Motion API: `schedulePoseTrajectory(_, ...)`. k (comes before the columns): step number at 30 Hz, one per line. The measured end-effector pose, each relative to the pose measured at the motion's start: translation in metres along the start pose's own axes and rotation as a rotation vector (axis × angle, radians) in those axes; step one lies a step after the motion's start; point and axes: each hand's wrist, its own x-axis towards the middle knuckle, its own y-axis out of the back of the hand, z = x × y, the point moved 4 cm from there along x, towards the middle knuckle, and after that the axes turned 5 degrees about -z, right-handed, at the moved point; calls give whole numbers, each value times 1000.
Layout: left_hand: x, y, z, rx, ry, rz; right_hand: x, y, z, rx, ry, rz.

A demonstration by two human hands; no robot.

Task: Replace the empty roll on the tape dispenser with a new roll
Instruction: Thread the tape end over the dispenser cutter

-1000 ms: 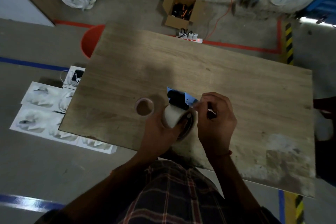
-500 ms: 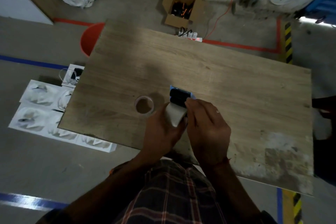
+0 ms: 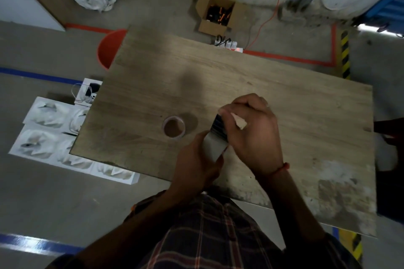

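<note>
Near the middle of the frame, a little to the right and low, both hands work together above the wooden table (image 3: 284, 98). The left hand (image 3: 196, 159) is closed around the new tape roll (image 3: 213, 148), whose pale side shows between the fingers. The right hand (image 3: 253, 135) is curled shut over the tape dispenser (image 3: 219, 124); only a dark, shiny part of it is visible, just above the roll and touching it. A pale strip of tape (image 3: 239, 121) lies across the right hand, pinched by its fingers. Whether the roll already sits fully in the dispenser, I cannot tell, because the hands cover it.

The empty roll core (image 3: 173, 126) lies flat on the table, left of the hands and apart from them.

On the floor, at the upper middle of the frame, an open cardboard box (image 3: 216, 10) stands, and a power strip (image 3: 228, 45) lies just behind the far table edge. An orange bucket (image 3: 108, 49) shows at the table's upper left corner. White moulded trays (image 3: 50, 135) lie at the left.
</note>
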Motion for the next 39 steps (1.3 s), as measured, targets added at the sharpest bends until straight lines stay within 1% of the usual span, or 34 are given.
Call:
schedulePoseTrajectory(2, -2, -2, -2, -9, 0, 6, 11, 1, 8, 129, -88, -57)
schedulePoseTrajectory(3, -4, -3, -2, -16, 6, 2, 15, 3, 14, 199, -141, -56)
schedulePoseTrajectory(5, -3, -2, -3, -12, 28, -6, 16, 9, 23, 351, -230, 11)
schedulePoseTrajectory(6, -2, -1, -3, -8, 36, -5, 14, 13, 26, 382, -236, 43)
schedulePoseTrajectory(7, 0, 0, -3, -1, 41, 2, 11, 18, 28, 379, -220, 38)
schedulePoseTrajectory(8, 1, 0, -5, -2, 50, 7, 7, 20, 28, 369, -197, -11)
schedulePoseTrajectory(11, 4, 3, -4, -8, 53, 29, -8, 13, 24, 271, -101, -282)
schedulePoseTrajectory(12, 4, 3, -4, -1, 46, 34, -11, 7, 23, 208, -74, -336)
schedulePoseTrajectory(13, 5, 3, -3, 4, 41, 34, -13, 1, 22, 160, -60, -353)
schedulePoseTrajectory(15, 6, 4, 0, 16, 45, 27, -10, -9, 20, 144, -57, -291)
schedulePoseTrajectory(18, 5, 3, 1, 10, 31, 26, -4, -12, 22, 271, -78, -127)
schedulePoseTrajectory(20, 5, 3, 1, -10, 19, 27, -1, -12, 26, 339, -153, -90)
schedulePoseTrajectory(22, 5, 3, 0, -30, 11, 30, 1, -13, 29, 426, -256, -90)
schedulePoseTrajectory(26, 5, 4, -1, -80, -10, 36, 3, -20, 32, 741, -541, -100)
schedulePoseTrajectory(30, 4, 5, -3, -112, -54, 70, 8, -29, 34, 909, -814, -288)
schedulePoseTrajectory(32, 5, 6, -4, -129, -63, 75, 10, -31, 35, 964, -906, -380)
schedulePoseTrajectory(34, 7, 7, -5, -179, -63, 43, 13, -30, 39, 945, -903, -491)
schedulePoseTrajectory(36, 10, 10, -8, -224, -81, -8, 16, -27, 45, 858, -834, -620)
schedulePoseTrajectory(37, 13, 12, -10, -247, -75, -31, 17, -25, 51, 760, -780, -669)
schedulePoseTrajectory(39, 22, 16, -15, -315, -59, -59, 20, -22, 63, 544, -615, -674)
